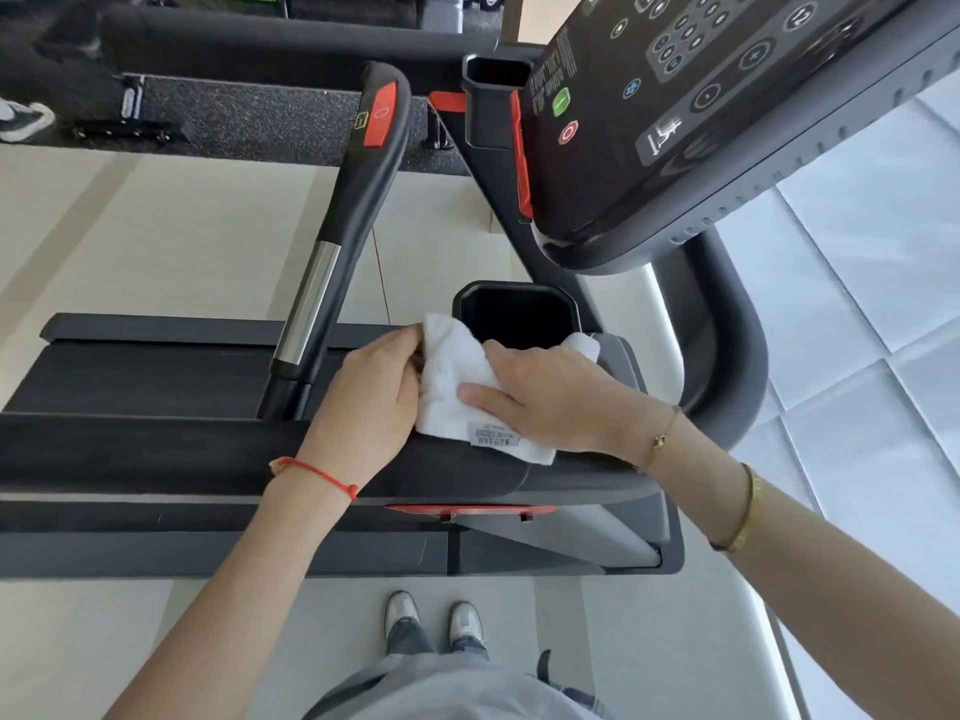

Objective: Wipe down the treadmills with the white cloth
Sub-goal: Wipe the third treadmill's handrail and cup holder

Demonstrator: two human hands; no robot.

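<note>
From the head view, the white cloth (457,387) sits at the centre of the frame, a crumpled terry rag with a printed label at its lower edge, draped over the dark arm rail of the treadmill (156,449) just below the cup holder (517,317). The left hand (374,397) pinches the cloth's left edge, fingers curled round the fold. The right hand (545,397) lies flat on the cloth with straight fingers, pressing it against the rail. A second corner of cloth shows past the right hand, beside the cup holder's lower right rim. The console (727,111) overhangs the upper right; the handlebar (337,241) rises at centre left. Pale floor (130,226) lies open in the left half.
</note>
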